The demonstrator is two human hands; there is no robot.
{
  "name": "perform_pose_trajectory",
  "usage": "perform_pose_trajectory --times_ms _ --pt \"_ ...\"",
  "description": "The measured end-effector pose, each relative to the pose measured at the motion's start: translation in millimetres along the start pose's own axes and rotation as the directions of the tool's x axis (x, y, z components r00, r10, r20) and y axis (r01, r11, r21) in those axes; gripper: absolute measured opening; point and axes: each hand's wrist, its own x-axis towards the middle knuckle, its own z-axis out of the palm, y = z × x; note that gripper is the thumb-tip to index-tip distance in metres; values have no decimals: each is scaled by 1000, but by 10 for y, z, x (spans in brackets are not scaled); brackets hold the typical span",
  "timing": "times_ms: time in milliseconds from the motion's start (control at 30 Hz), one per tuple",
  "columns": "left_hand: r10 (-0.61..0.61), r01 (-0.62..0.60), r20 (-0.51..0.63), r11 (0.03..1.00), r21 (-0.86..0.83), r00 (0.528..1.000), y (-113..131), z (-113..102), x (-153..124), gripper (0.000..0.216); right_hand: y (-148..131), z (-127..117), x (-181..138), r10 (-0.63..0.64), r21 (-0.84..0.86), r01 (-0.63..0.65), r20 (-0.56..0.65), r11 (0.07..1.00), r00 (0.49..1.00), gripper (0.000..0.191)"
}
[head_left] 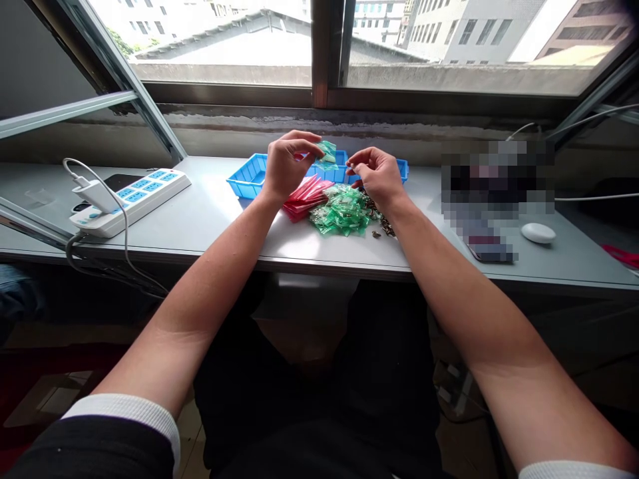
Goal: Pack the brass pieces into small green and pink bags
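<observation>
My left hand (285,163) is raised above the grey table, fingers pinched on a small green plastic bag (327,150). My right hand (375,174) hovers beside it, fingertips pinched together on something too small to make out. Below the hands lie a pile of green bags (343,211), a stack of red bags (304,194) and several small dark metal parts (380,226). Blue trays (249,178) stand just behind them.
A white power strip (132,199) with a plugged charger (94,194) and cable lies at the left. At the right are a white mouse (538,232), a phone (488,249) and a blurred-out object. A window sill runs behind the table (210,219).
</observation>
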Motion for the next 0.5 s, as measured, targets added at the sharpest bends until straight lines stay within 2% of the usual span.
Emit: perform_pose_trajectory --times_ms 233,367,500 --pt "-14 24 -60 985 168 998 -405 -74 128 18 1 -13 -25 17 -11 -16 27 1000 999 14" --pt "-45 60 -70 969 238 997 -540 -120 148 19 -10 -6 -32 28 -43 -27 34 999 999 12" --pt "-111 112 -25 923 367 994 -607 -140 148 20 -3 7 -32 37 -60 -33 52 998 998 10"
